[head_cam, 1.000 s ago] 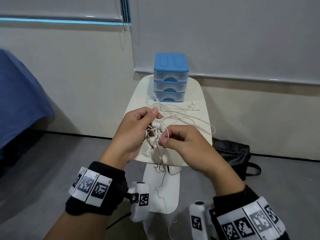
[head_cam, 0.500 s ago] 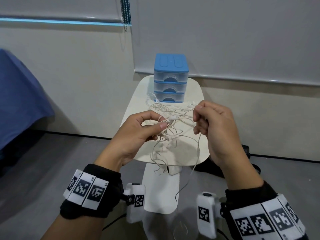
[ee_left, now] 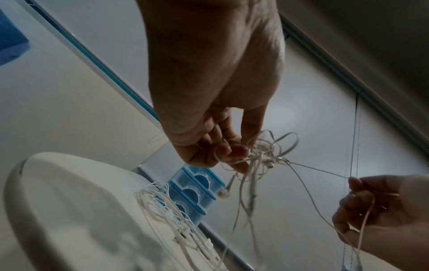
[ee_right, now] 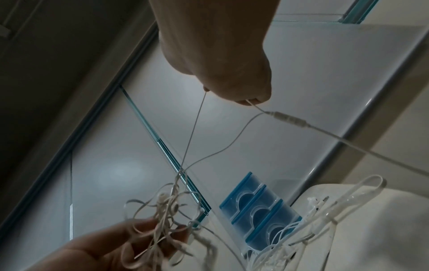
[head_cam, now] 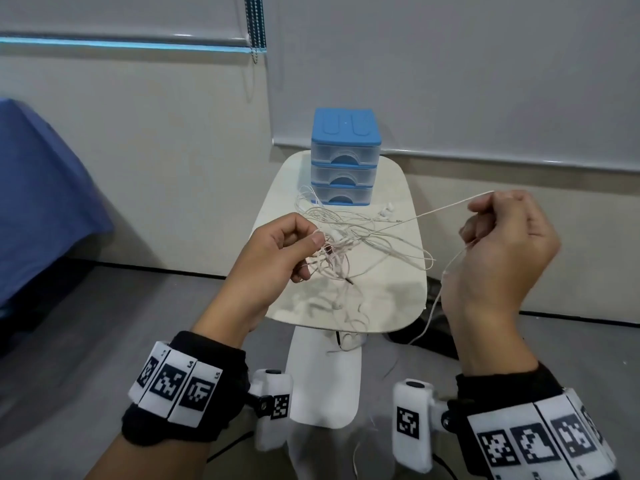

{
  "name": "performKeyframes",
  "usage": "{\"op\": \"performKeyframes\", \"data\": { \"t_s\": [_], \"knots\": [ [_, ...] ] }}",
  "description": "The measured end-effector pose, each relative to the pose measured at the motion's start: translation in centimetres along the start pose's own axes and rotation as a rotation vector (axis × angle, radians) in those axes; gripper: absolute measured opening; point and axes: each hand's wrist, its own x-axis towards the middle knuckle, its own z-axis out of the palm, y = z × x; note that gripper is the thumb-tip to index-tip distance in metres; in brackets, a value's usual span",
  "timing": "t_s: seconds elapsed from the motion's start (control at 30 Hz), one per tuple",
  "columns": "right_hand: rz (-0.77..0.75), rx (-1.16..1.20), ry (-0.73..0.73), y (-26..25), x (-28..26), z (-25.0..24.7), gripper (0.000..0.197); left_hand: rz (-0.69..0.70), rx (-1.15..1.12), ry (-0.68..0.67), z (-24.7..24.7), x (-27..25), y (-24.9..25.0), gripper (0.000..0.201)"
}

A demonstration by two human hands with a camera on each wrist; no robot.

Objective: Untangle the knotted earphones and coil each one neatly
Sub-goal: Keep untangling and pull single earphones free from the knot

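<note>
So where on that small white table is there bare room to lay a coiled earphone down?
Bare top shows on the table at its near right corner, and a strip along its left edge beside the drawer unit. The middle is crowded: loose earphone cables spread before the drawers, and the tangle hangs over the near centre.

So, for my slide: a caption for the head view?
Left hand pinches the earphone tangle while right hand draws one cord taut above the table.

Plain office-like room: roller blinds [head_cam: 450, 64], small white table [head_cam: 398, 292].
</note>
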Motion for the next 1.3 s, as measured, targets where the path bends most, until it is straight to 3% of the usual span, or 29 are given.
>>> {"op": "performKeyframes", "data": {
  "t_s": [0.17, 0.23, 0.33, 0.43, 0.57, 0.67, 0.87, 1.0, 1.1, 1.23, 1.3],
  "knots": [
    [0.029, 0.046, -0.085, -0.6, -0.1, 0.5, 0.033, -0.086, -0.059, 0.017, 0.5, 0.2, 0.2, 0.025],
    [0.090, 0.027, -0.226, -0.6, -0.2, 0.9, 0.030, -0.095, -0.064, 0.028, 0.7, 0.2, 0.2, 0.028],
    [0.215, -0.269, -0.519, 0.3, -0.2, 1.3, 0.025, -0.111, -0.123, 0.008, 1.2, 0.1, 0.4, 0.026],
    [0.366, -0.454, -0.777, 0.6, -0.8, 0.8, 0.034, -0.117, -0.170, 0.037, 1.4, 0.1, 0.5, 0.018],
    [0.478, -0.551, -0.961, 0.1, -1.2, 0.9, 0.047, -0.052, -0.121, 0.048, 1.2, 0.4, 0.0, 0.006],
    [0.496, -0.592, -0.986, 0.6, -1.0, 1.7, 0.055, -0.011, -0.080, 0.040, 0.8, 0.6, -0.4, 0.005],
    [0.431, -0.652, -1.039, 1.6, -0.9, 1.8, 0.021, 0.029, -0.102, 0.046, 0.2, 0.7, -0.6, 0.036],
    [0.441, -0.645, -0.992, 2.1, -1.1, 1.7, 0.018, 0.017, -0.074, 0.031, -0.2, 0.9, -1.1, 0.049],
    [0.512, -0.614, -0.925, 2.7, -1.0, 1.5, 0.022, 0.003, -0.064, 0.026, -0.4, 1.0, -1.5, 0.044],
    [0.697, -0.493, -0.891, 3.7, -0.9, 0.6, 0.049, -0.066, -0.063, 0.089, -0.7, 1.2, -2.6, 0.031],
    [0.778, -0.420, -0.896, 4.1, -1.0, 0.0, 0.049, -0.105, -0.052, 0.094, -0.9, 1.2, -3.3, 0.022]
  ]
}}
